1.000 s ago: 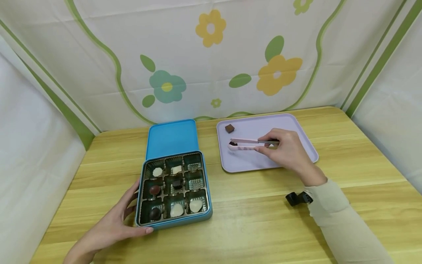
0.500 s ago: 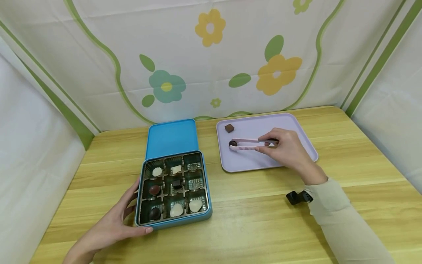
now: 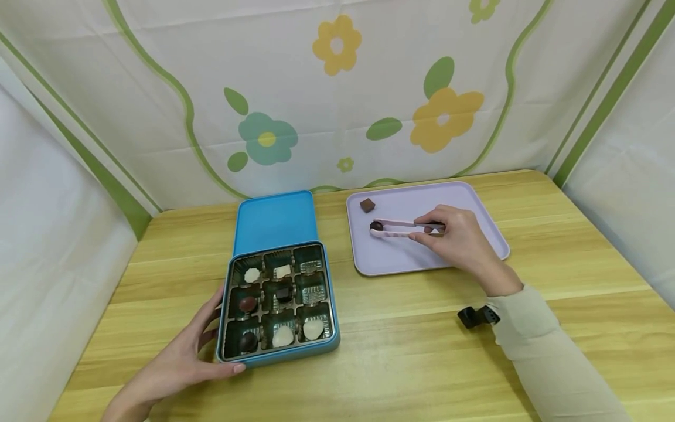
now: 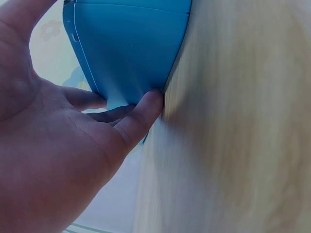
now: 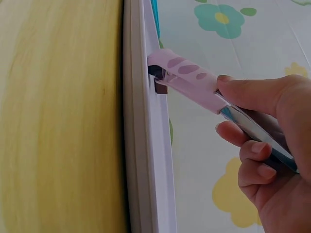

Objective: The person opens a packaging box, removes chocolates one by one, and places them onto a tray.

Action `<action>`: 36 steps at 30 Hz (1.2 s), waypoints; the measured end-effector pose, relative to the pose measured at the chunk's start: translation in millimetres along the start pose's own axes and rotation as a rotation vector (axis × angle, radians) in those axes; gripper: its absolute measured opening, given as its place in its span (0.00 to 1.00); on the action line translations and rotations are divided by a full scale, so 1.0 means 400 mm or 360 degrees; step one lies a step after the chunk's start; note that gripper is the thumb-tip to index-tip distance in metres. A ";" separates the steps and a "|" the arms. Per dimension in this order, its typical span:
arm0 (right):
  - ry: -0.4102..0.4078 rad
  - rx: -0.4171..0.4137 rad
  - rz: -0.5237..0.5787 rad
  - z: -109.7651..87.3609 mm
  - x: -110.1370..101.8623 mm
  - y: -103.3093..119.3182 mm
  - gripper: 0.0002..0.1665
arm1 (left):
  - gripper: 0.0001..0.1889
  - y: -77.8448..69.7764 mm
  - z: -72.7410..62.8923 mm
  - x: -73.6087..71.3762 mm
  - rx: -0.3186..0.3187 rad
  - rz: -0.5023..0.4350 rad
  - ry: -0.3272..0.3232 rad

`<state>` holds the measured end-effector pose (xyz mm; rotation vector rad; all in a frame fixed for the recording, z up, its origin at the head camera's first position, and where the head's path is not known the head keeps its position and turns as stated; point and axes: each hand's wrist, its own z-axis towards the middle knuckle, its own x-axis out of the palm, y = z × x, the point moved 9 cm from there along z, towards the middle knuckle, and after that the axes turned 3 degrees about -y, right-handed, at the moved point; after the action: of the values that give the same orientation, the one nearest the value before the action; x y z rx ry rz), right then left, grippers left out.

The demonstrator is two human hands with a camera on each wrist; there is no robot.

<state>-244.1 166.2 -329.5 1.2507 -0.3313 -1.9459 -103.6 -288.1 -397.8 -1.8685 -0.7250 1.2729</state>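
Note:
My right hand point(image 3: 460, 241) grips a pair of pink-ended metal tongs point(image 3: 392, 234) over the lilac tray point(image 3: 422, 258). Between the tong tips sits a dark round chocolate point(image 3: 376, 225); in the right wrist view this chocolate point(image 5: 156, 72) shows close to the tray floor. A brown square chocolate point(image 3: 367, 205) lies behind them on the tray. My left hand point(image 3: 181, 357) holds the near left corner of a blue tin point(image 3: 285, 355), thumb along its front and fingers at its left side. White, brown and dark chocolates occupy several compartments of its gold insert; two compartments at the right hold none.
Behind the tin lies a blue lid point(image 3: 276, 220), partly hidden by it. All stands on a wooden table point(image 3: 401, 351) backed by a flowered cloth point(image 3: 337, 105). A black wrist-worn device point(image 3: 477, 317) hangs at the right cuff.
The tong tips have come together on the dark round chocolate and shifted slightly right and back with it. My left hand and the tin have kept their place.

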 end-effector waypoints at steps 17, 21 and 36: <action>-0.0067 -0.0049 -0.0033 0.001 -0.006 0.007 0.12 | 0.71 -0.005 -0.002 0.001 0.0025 -0.0016 -0.0010; -0.0063 -0.0054 -0.0031 -0.001 0.000 0.008 0.12 | 0.70 -0.009 -0.002 0.002 0.0037 -0.0045 -0.0003; -0.0122 -0.0034 0.0000 0.002 -0.027 0.025 0.13 | 0.70 -0.011 -0.002 0.001 0.0049 -0.0033 -0.0010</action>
<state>-237.8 167.3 -315.9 1.1646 -0.3488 -1.9959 -102.9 -285.3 -394.2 -1.8287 -0.7221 1.2707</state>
